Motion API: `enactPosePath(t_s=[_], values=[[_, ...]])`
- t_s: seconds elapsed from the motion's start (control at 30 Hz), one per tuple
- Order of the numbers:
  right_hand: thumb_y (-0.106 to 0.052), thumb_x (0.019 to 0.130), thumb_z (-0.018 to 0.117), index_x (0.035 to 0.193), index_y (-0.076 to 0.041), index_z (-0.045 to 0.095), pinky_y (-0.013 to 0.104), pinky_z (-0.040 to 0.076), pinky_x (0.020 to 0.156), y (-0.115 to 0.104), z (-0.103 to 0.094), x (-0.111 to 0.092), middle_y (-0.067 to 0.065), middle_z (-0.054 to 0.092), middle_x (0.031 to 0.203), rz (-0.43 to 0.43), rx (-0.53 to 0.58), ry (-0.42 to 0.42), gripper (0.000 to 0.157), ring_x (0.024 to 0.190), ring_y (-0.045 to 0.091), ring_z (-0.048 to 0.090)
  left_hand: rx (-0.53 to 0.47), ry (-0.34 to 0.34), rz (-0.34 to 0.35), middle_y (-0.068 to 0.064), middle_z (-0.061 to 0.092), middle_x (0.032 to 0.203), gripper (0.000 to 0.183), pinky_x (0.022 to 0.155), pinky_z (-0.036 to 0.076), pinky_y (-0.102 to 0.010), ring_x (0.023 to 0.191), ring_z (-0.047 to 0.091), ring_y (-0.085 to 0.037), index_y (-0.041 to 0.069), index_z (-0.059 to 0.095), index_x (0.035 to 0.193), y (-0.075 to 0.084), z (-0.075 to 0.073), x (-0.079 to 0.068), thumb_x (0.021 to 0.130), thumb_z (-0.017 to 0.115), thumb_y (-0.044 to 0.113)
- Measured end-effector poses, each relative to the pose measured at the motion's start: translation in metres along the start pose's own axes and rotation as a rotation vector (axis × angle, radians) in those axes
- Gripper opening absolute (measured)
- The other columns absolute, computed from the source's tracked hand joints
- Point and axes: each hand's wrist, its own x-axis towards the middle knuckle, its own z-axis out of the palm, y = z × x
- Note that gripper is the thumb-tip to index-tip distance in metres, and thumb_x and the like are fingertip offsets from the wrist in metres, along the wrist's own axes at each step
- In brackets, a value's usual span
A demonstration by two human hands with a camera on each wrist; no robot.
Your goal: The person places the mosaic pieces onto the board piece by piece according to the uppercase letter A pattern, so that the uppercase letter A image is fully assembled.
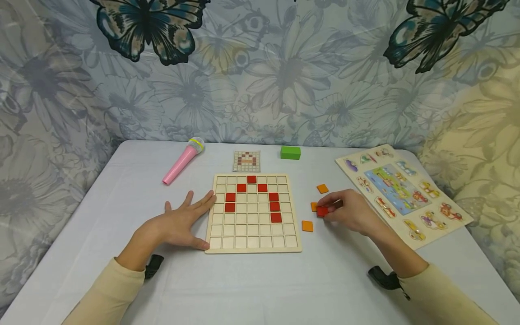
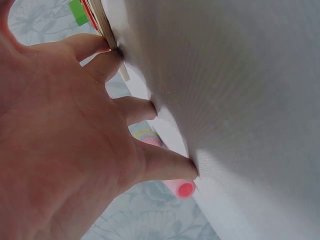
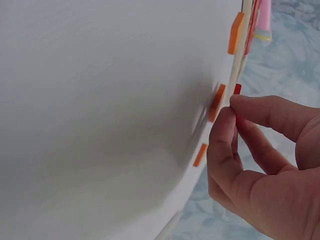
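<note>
Table, red tile in hand

Wooden grid board, matt; cloth-covered table.

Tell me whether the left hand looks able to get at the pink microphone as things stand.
Probably yes: the left hand holds nothing, spread at the edge of the grid board, and no object shows between it and the pink microphone.

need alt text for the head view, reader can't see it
A person's right hand pinches a red square tile near three orange tiles, while the left hand, fingers spread, touches a wooden grid board bearing eight red tiles. Around it lie a pink microphone, a pattern card, a green block and, at right, a picture puzzle board.
</note>
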Motion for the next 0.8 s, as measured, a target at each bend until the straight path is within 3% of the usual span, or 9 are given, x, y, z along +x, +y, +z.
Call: enactPosePath(t_s=[0.43, 0.8], values=[[-0.004, 0.079, 0.083, 0.108, -0.008, 0.081, 0.033, 0.053, 0.075, -0.028, 0.014, 0.007, 0.011, 0.072, 0.106, -0.129, 0.005, 0.019, 0.029, 0.094, 0.025, 0.065, 0.018, 0.001, -0.004, 0.002, 0.002, 0.178, 0.12, 0.102, 0.0, -0.094, 0.158, -0.003, -0.054, 0.022, 0.012, 0.169, 0.0, 0.001, 0.001, 0.08, 0.085, 0.055], [0.0, 0.079, 0.08, 0.103, -0.011, 0.081, 0.032, 0.053, 0.074, -0.054, 0.037, 0.017, 0.005, 0.073, 0.097, -0.16, 0.047, -0.021, 0.026, 0.09, 0.021, 0.064, 0.017, 0.003, -0.006, 0.002, 0.003, 0.178, 0.12, 0.101, 0.0, -0.094, 0.158, -0.003, -0.054, 0.022, 0.013, 0.169, 0.0, 0.0, 0.001, 0.079, 0.085, 0.054]])
